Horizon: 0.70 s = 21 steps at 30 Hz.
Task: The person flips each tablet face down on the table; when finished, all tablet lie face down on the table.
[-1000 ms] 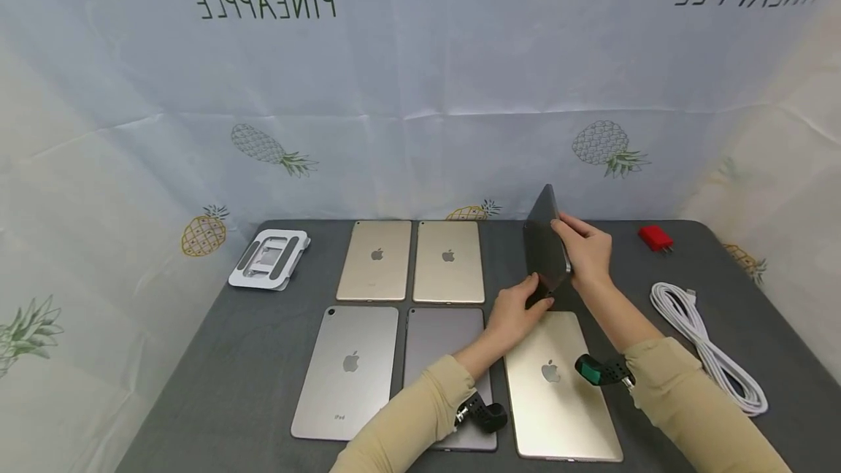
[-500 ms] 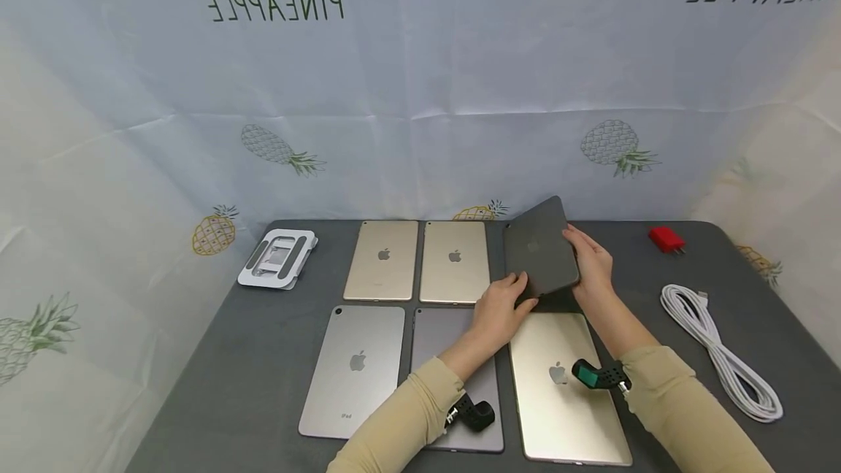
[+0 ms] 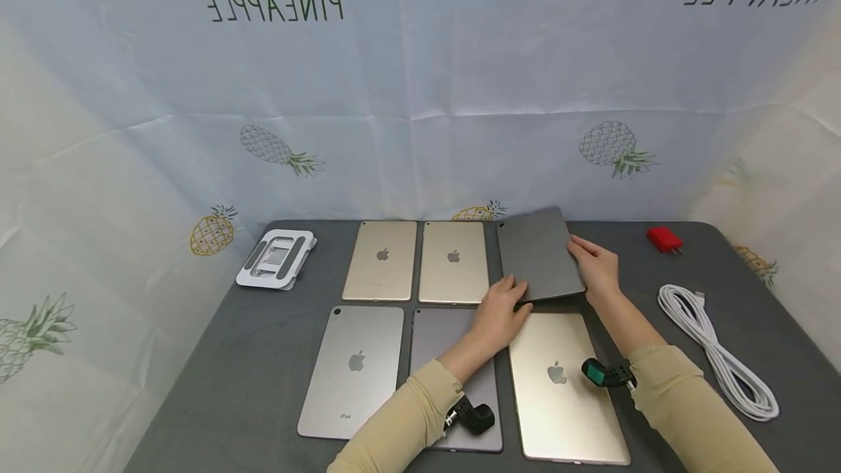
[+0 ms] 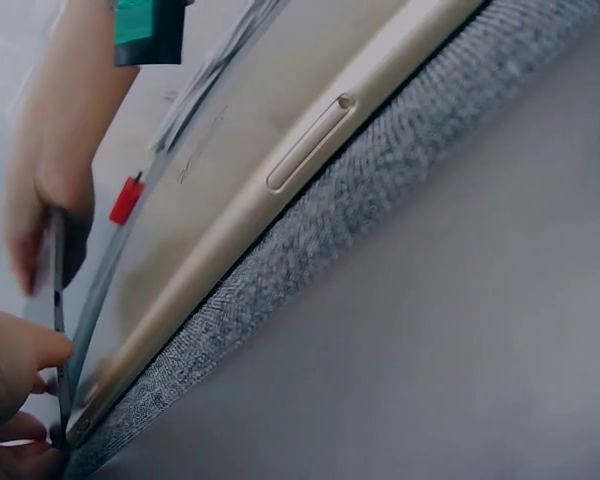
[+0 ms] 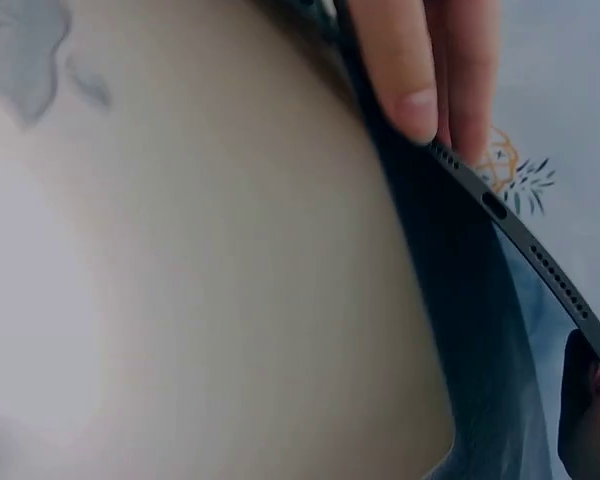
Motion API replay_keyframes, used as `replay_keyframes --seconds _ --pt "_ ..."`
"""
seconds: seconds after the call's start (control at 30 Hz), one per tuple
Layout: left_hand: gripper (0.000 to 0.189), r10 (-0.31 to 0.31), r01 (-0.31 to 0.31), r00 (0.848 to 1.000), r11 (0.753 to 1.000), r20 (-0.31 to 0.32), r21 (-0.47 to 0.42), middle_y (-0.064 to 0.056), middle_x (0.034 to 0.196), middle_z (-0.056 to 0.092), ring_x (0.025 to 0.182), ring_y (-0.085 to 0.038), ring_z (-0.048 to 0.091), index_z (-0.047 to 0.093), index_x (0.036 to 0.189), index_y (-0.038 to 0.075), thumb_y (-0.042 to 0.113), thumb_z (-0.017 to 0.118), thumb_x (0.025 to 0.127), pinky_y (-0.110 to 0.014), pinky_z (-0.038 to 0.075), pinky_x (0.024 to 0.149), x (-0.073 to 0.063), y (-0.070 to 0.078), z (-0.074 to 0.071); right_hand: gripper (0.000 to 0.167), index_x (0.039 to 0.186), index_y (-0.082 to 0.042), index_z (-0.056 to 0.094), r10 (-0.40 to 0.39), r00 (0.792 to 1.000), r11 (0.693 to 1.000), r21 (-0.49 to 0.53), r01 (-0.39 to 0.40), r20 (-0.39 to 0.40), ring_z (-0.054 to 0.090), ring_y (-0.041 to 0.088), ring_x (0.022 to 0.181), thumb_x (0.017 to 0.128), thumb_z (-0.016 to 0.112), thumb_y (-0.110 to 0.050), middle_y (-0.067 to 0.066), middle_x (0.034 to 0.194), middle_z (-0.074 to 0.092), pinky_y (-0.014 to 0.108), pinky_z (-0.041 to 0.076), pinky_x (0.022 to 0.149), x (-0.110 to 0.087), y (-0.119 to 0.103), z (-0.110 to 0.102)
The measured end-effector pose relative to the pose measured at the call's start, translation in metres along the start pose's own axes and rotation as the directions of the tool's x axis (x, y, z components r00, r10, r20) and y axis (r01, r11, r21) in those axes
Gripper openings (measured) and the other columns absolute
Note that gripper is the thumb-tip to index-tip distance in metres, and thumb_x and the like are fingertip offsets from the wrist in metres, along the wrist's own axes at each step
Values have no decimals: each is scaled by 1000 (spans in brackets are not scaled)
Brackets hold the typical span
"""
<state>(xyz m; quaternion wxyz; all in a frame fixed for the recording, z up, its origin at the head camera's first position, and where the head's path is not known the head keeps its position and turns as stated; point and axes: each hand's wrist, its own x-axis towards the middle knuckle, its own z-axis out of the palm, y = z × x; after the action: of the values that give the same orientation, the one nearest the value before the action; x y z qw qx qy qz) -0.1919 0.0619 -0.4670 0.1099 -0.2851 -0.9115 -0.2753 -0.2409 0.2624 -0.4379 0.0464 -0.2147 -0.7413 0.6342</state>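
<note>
A dark grey tablet point(image 3: 535, 250) lies back side up between both hands, in the back row to the right of two gold tablets. My left hand point(image 3: 497, 316) pinches its near left corner. On its right edge, close to the near corner, my right hand point(image 3: 596, 268) holds it. In the right wrist view the tablet's near edge, with a port and speaker holes, stands raised over the dark tabletop point(image 5: 430, 230). Right in front is a large gold tablet point(image 3: 561, 414), partly under my left fingertips in the head view.
Two smaller gold tablets point(image 3: 453, 272) lie side by side at the back. A silver tablet point(image 3: 355, 393) and a purple-grey tablet point(image 3: 436, 327) lie in front of them. A white folding stand point(image 3: 276, 260) is at far left. A red charger point(image 3: 664, 239) and coiled white cable point(image 3: 716, 356) lie right.
The dark tablet has turned from nearly upright and edge-on to almost flat, back side up. Both hands keep their grip, and the right hand has come down with it.
</note>
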Motion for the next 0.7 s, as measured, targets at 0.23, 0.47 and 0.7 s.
replay_keyframes --seconds 0.23,0.47,0.7 --pt "42 -33 33 998 999 49 4 -24 138 51 131 -33 48 60 130 0 24 63 95 -34 40 106 0 0 0 47 141 -6 51 -133 991 942 -311 128 5 38 41 134 101 51 -31 21 145 45 54 37 105 4 13 -7" --pt "42 -50 51 997 999 60 -6 -25 140 49 132 -33 46 61 129 -1 23 63 95 -36 41 104 -1 2 -1 46 141 1 49 -200 976 843 -492 216 85 38 48 131 103 46 -26 28 140 47 59 37 102 6 20 -10" --pt "41 -49 50 997 999 66 -13 -24 140 49 133 -33 44 62 128 0 24 63 95 -38 40 106 -2 0 1 46 139 5 49 -231 965 803 -536 260 123 43 48 125 102 47 -23 30 134 51 59 39 99 8 24 -10"
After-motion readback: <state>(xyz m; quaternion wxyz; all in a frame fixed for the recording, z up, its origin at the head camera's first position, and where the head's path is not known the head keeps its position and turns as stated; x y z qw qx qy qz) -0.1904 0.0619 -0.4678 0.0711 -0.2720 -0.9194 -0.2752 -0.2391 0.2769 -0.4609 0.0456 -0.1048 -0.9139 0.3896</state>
